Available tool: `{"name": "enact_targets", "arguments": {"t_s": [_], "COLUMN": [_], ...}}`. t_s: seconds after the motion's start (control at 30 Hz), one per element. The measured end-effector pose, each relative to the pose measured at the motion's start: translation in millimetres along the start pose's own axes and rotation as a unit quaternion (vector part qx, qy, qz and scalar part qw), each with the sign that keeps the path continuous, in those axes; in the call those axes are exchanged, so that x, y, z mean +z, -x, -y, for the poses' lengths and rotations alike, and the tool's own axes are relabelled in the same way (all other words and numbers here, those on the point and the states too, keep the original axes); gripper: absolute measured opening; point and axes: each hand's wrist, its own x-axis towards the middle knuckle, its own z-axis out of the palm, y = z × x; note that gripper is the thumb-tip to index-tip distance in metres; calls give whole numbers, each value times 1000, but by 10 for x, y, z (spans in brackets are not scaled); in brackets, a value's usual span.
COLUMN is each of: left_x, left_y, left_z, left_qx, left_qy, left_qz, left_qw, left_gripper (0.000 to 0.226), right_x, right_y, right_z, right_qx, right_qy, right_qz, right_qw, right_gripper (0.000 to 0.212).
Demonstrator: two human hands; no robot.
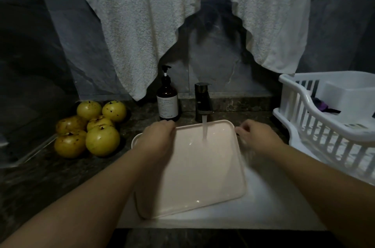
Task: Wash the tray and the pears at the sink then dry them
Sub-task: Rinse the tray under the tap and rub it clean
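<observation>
One pink tray [194, 174] sits centre frame, tilted in the white sink [263, 207], far edge under the running water stream [205, 128] from the dark faucet [203, 99]. Left hand [158, 138] grips the tray's upper-left corner, fingers curled over the rim. Right hand [255, 136] is at the upper-right corner, fingers curled, blurred; looks like it pinches the edge, grip not fully clear. Six yellow pears [91, 128] clustered on the dark desk [40, 183] at left of frame, well apart from the tray. Amber pump bottle [167, 99] stands just left of the faucet. White dish rack [328, 126] at right edge. White towel [182, 14] hangs across the top.
</observation>
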Motion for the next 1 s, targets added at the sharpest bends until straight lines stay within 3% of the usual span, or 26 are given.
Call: {"name": "enact_targets", "arguments": {"t_s": [0.1,0.3,0.47,0.7,0.9,1.0], "left_x": [5,-34,-20,38,188,211], "left_y": [-39,-86,-153,-220,-133,-133], "left_z": [15,-14,-126,-219,-110,-79], "left_qx": [-22,-34,-30,-25,-68,-88], "left_qy": [24,88,118,156,204,225], "left_qz": [5,-5,21,31,18,21], "left_qw": [999,996,992,987,976,970], "left_gripper": [22,20,24,24,27,27], "right_x": [54,-48,-220,-300,-112,9], "right_y": [-30,-187,-362,-481,-298,-180], "right_z": [-26,160,282,251,39,-55], "right_qx": [1,0,5,33,67,84], "right_qy": [-100,-174,-124,-95,-58,-51], "right_qz": [49,-41,-106,-119,-32,-33], "right_qw": [994,984,987,988,996,995], "right_gripper": [11,27,29,26,47,49]}}
